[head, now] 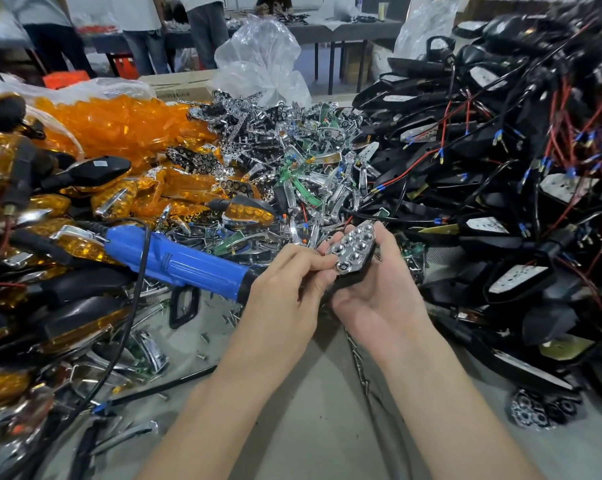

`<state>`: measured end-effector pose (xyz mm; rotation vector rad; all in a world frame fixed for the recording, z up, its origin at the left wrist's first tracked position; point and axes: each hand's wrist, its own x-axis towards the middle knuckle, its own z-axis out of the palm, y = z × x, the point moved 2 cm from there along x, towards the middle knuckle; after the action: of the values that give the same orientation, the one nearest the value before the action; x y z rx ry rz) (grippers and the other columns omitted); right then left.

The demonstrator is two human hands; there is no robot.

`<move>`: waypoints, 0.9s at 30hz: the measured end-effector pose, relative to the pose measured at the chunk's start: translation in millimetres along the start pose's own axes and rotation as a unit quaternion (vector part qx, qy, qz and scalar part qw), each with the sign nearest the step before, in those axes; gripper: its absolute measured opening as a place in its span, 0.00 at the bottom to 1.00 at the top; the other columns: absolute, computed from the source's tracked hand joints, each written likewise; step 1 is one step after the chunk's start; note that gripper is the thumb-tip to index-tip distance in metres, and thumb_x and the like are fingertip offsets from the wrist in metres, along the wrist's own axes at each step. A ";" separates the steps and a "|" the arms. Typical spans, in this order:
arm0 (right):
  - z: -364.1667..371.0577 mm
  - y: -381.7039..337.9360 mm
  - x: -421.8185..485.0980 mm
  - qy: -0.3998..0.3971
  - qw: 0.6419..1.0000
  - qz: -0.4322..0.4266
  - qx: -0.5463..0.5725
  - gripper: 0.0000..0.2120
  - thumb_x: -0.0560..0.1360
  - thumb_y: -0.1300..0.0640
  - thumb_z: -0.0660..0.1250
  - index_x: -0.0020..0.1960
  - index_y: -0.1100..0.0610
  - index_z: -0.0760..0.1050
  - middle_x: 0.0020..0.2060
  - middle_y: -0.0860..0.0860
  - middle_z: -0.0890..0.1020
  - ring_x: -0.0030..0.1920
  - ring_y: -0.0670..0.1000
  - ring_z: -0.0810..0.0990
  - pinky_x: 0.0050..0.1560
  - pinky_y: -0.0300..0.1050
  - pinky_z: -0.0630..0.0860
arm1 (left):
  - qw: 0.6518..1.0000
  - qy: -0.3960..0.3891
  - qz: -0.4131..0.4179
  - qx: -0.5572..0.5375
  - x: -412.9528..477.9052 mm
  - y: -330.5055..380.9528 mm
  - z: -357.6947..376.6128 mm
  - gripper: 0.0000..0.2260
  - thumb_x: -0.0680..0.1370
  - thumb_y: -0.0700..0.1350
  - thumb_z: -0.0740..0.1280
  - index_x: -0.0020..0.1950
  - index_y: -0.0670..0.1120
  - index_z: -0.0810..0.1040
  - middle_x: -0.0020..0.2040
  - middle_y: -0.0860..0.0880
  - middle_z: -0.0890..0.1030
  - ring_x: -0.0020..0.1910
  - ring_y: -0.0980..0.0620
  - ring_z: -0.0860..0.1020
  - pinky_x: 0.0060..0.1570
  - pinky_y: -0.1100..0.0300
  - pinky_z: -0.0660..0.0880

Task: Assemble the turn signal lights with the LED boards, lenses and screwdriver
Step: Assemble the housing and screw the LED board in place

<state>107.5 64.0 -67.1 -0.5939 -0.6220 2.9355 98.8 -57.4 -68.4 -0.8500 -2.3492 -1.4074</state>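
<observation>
My right hand [375,299] cradles a black turn signal housing [353,275] with a chrome reflector plate [353,249] seated on top; its fingers curl round the housing. My left hand [285,289] pinches the near end of the reflector plate with thumb and fingertips. A blue electric screwdriver [175,261] lies on the table just left of my left hand, its tip end hidden behind that hand.
Orange lenses [126,123] are heaped at back left. Chrome reflectors and green LED boards [292,168] are piled in the middle. Black wired housings [500,168] stack high on the right. Finished amber signals [247,211] lie left. Loose screws [202,337] dot the table. People stand at far tables.
</observation>
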 end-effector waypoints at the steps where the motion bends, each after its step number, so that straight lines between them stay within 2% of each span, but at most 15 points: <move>1: -0.1 0.0 0.1 0.000 1.000 0.000 0.000 0.15 0.82 0.44 0.65 0.47 0.56 0.77 0.37 0.52 0.80 0.39 0.52 0.80 0.44 0.44 0.80 | 1.000 0.001 0.001 0.003 -0.2 -0.1 -0.1 0.05 0.79 0.38 0.69 0.53 0.44 0.83 0.50 0.56 0.80 0.54 0.68 0.77 0.53 0.76 0.68; 5: -0.4 0.6 0.3 0.007 1.000 0.004 -0.004 0.17 0.81 0.43 0.65 0.47 0.58 0.78 0.37 0.52 0.81 0.38 0.52 0.81 0.46 0.45 0.80 | 1.000 -0.008 -0.008 0.012 -0.4 -0.5 -1.1 0.05 0.79 0.39 0.69 0.53 0.46 0.82 0.51 0.56 0.80 0.54 0.68 0.76 0.52 0.77 0.68; 8: 1.6 1.3 0.4 0.008 1.000 0.004 -0.020 0.17 0.81 0.42 0.64 0.51 0.56 0.77 0.38 0.52 0.82 0.39 0.51 0.81 0.46 0.44 0.83 | 0.999 -0.025 -0.032 0.005 -0.3 0.7 -1.9 0.04 0.79 0.46 0.69 0.53 0.51 0.81 0.50 0.61 0.78 0.52 0.66 0.77 0.49 0.76 0.70; 11: 1.4 3.1 0.3 0.005 0.999 0.002 -0.037 0.18 0.81 0.40 0.63 0.50 0.56 0.78 0.38 0.51 0.83 0.40 0.51 0.82 0.40 0.45 0.83 | 0.998 -0.023 -0.066 -0.004 0.3 2.3 0.5 0.08 0.75 0.53 0.72 0.51 0.52 0.79 0.49 0.60 0.78 0.48 0.62 0.78 0.44 0.72 0.72; 17: 6.0 3.8 -1.5 -0.027 0.999 0.007 -0.026 0.20 0.82 0.42 0.62 0.46 0.58 0.77 0.38 0.52 0.81 0.41 0.52 0.79 0.44 0.45 0.82 | 0.998 0.026 -0.063 0.005 1.7 3.6 1.4 0.06 0.75 0.48 0.74 0.48 0.50 0.78 0.48 0.57 0.79 0.47 0.64 0.78 0.46 0.73 0.71; 22: 6.5 3.9 -1.3 -0.035 0.999 0.000 -0.020 0.15 0.82 0.43 0.61 0.53 0.57 0.72 0.39 0.53 0.79 0.41 0.52 0.77 0.47 0.44 0.79 | 0.998 0.016 -0.052 0.004 2.5 0.9 0.0 0.06 0.75 0.48 0.74 0.48 0.50 0.80 0.48 0.58 0.79 0.48 0.63 0.78 0.48 0.70 0.72; 27: 4.0 4.1 0.4 -0.045 0.999 -0.004 -0.016 0.14 0.83 0.44 0.62 0.50 0.56 0.73 0.39 0.53 0.78 0.42 0.52 0.76 0.46 0.43 0.79 | 0.999 0.009 -0.037 0.011 2.7 0.1 0.2 0.07 0.75 0.48 0.74 0.49 0.47 0.81 0.48 0.57 0.78 0.50 0.63 0.78 0.48 0.69 0.73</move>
<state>105.5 58.8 -65.6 -0.4630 -0.6805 2.9628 96.8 -56.3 -67.1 -0.7492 -2.4015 -1.4089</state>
